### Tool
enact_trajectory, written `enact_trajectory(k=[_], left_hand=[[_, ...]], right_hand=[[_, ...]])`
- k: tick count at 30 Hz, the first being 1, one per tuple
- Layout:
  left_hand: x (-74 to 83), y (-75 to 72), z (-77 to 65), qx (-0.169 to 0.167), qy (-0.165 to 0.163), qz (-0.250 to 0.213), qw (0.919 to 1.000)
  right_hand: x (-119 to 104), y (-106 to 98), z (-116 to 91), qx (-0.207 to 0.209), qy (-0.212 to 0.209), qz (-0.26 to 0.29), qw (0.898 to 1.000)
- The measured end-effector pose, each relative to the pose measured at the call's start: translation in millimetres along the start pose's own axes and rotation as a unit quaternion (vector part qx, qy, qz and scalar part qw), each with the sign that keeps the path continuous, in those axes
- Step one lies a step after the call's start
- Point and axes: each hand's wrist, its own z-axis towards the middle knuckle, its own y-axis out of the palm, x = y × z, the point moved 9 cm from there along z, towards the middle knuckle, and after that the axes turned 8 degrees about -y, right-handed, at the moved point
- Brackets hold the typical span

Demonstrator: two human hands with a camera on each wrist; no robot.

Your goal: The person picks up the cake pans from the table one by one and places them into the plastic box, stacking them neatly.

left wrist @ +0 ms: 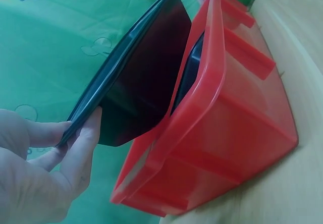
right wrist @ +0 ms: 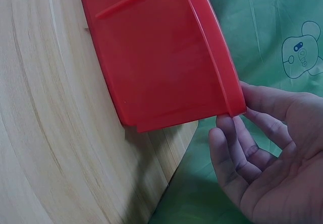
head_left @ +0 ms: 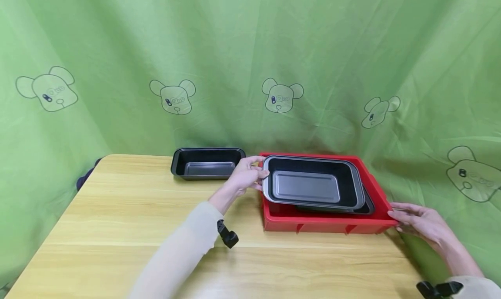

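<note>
A dark rectangular loaf pan (head_left: 307,186) is held at its left rim by my left hand (head_left: 246,173), which pinches it between thumb and fingers. The pan sits tilted over a red plastic bin (head_left: 325,226), its left end raised above the bin's wall, as the left wrist view shows. Under it, a second dark pan (head_left: 369,203) lies inside the bin, mostly hidden. At the bin's front right corner, my right hand (head_left: 424,224) grips the rim. In the right wrist view its thumb and fingers are at the bin's lip (right wrist: 233,90).
Another dark loaf pan (head_left: 209,170) stands upright at the back of the wooden table (head_left: 129,212), left of the bin. A green curtain (head_left: 235,51) with mouse-head prints hangs behind and at both sides. The bin's right end is near the table's right edge.
</note>
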Motion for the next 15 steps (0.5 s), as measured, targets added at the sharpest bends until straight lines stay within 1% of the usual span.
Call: enact_trajectory(k=[7,15], left_hand=[[-2.0,16.1,8.9,-0.010,0.003,0.007,0.9999],[-5.7,34.4,17.8,-0.013,-0.002,-0.009,0.9999]], right_hand=[[1.7,-0.1,0.3,-0.003,0.007,-0.008,1.000],[0.7,-0.8,2.0,-0.002,0.008,-0.003,1.000]])
